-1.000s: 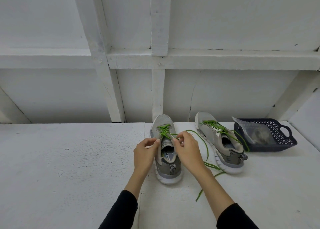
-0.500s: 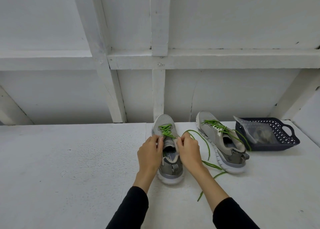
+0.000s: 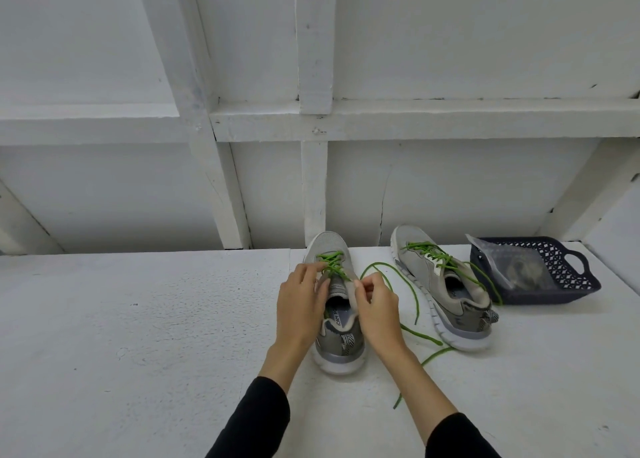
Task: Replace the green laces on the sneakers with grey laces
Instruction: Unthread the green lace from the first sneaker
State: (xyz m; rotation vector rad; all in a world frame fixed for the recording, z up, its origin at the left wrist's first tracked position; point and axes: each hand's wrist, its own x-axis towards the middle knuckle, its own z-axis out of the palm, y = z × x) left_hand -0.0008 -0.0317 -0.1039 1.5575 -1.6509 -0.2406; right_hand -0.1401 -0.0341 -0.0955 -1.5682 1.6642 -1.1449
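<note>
Two grey sneakers with green laces stand on the white table. The near sneaker [image 3: 337,346] sits between my hands, heel toward me. My left hand [image 3: 301,305] is on its left side, fingertips at the green lace [image 3: 330,261] over the tongue. My right hand [image 3: 375,307] pinches the lace at the right eyelet edge. Loose lace ends [image 3: 412,298] trail off to the right across the table. The second sneaker [image 3: 443,291] stands to the right, fully laced in green. A clear bag [image 3: 512,270], seemingly with grey laces, lies in the basket.
A dark blue plastic basket [image 3: 568,277] sits at the far right near the table's edge. A white wall with wooden beams [image 3: 313,180] rises directly behind the sneakers. The white table [image 3: 138,336] stretches out to the left.
Both hands have shifted slightly toward the toe along the sneaker's lacing. The right hand's loose lace loop has moved with it.
</note>
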